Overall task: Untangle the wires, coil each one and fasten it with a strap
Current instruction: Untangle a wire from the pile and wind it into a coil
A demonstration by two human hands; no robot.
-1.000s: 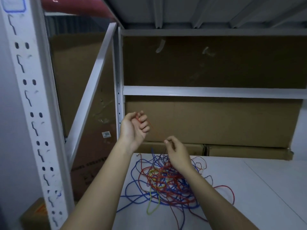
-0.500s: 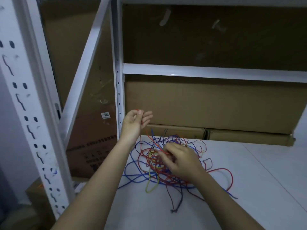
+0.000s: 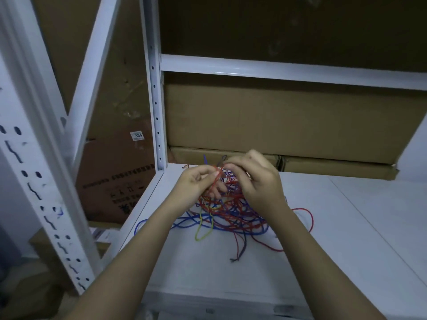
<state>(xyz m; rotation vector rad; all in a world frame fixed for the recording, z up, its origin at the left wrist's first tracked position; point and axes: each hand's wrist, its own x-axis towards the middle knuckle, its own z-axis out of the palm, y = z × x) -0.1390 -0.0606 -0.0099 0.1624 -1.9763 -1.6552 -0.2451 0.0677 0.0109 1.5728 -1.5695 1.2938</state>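
Head view: both hands are raised just above a tangle of wires (image 3: 231,211) lying on the white shelf board (image 3: 346,227), toward its back-left corner. The left hand (image 3: 196,183) is seen with fingers curled, a red wire (image 3: 216,179) pinched between thumb and forefinger; the lower fingers reach down into the tangle. The right hand (image 3: 258,179) is seen from the back, fingers curled, fingertips closed on wire strands right beside the left thumb; exactly which strand is pinched cannot be told. Red and blue wires are mixed in the heap, and a yellow loop (image 3: 203,227) is seen at its near-left edge. Cardboard boxes (image 3: 277,125) are stacked behind, a perforated white upright (image 3: 156,112) to the left.
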